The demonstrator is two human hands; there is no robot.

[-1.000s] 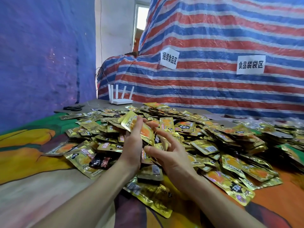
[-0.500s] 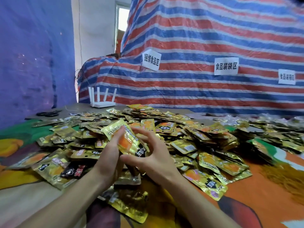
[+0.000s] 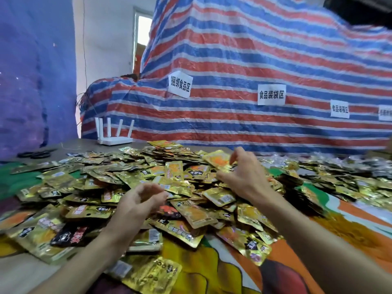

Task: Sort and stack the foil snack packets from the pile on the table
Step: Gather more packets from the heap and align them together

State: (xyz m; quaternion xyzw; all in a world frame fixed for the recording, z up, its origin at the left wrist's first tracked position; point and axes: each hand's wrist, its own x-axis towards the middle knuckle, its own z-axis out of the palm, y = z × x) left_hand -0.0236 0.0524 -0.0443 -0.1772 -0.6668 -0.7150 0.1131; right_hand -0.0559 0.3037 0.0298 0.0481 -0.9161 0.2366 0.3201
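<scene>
A wide pile of gold foil snack packets covers the table in front of me, with one black packet at the near left. My right hand is lifted over the middle of the pile and pinches a gold packet with an orange print by its right edge. My left hand hovers low over the near packets, palm turned inward, fingers loosely curled and holding nothing.
A white router with several antennas stands at the table's far left, with black scissors nearer the left edge. A striped tarp with paper labels rises behind. More packets spread to the far right.
My right hand has taken the gold packet out of my left hand and carried it up and to the right. My left hand now holds nothing. The view has panned left.
</scene>
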